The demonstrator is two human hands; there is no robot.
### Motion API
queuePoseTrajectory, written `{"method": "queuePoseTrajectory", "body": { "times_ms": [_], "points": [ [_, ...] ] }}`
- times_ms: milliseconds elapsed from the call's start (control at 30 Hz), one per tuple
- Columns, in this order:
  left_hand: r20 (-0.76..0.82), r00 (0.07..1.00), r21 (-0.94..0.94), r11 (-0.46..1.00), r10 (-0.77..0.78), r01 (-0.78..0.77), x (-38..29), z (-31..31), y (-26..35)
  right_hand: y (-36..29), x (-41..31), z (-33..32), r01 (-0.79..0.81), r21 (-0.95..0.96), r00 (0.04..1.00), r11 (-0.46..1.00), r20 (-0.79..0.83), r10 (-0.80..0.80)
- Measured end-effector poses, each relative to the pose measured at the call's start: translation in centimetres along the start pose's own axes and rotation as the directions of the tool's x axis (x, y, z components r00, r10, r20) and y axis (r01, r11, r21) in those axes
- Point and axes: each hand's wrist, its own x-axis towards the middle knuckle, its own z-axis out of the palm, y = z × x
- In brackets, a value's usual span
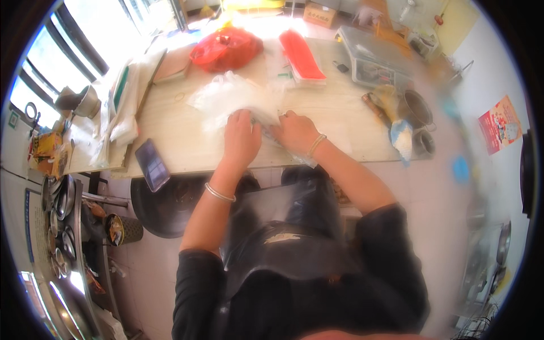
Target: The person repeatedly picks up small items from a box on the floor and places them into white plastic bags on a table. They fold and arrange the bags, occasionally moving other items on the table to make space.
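A heap of thin white translucent plastic bags (pixel 233 95) lies on the pale wooden tabletop (pixel 165 123) in front of me. My left hand (pixel 243 138) is at the heap's near edge, its fingers curled on the plastic. To its right, my right hand (pixel 297 131) grips the crumpled plastic film, with bent fingers. Between the two hands a strip of transparent plastic (pixel 272 135) shows darker marks, too blurred to make out. Its end comes out beneath my right wrist. My fingertips are partly hidden by glare and the plastic.
A smartphone (pixel 152 165) overhangs the table's front edge on the left. Beyond the heap sit a red plastic bag (pixel 227 49) and a red stack of bags (pixel 302 55). A lidded plastic bin (pixel 374 59), a metal pot (pixel 415 109) and a small cup (pixel 423 143) stand right.
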Motion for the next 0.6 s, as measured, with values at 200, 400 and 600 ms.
{"method": "queuePoseTrajectory", "body": {
  "times_ms": [200, 400, 600],
  "points": [
    [0.221, 0.975, -0.622, 0.767, -0.017, 0.154, 4.0, -1.1, -1.3, 0.3, 1.0, -0.6, -0.263, 0.273, 0.965, 0.925, 0.081, 0.25],
    [0.35, 0.911, -0.767, 0.625, 0.216, 0.147, 5.5, 0.5, 1.2, 0.3, 0.8, 0.8, -0.094, 0.272, 0.992, 0.958, -0.057, 0.114],
    [-0.085, 0.989, -0.463, 0.874, 0.123, -0.148, -0.2, 3.2, 2.2, 2.5, 2.0, 1.4, -0.223, 0.364, 0.975, 0.904, 0.076, 0.21]
  ]
}}
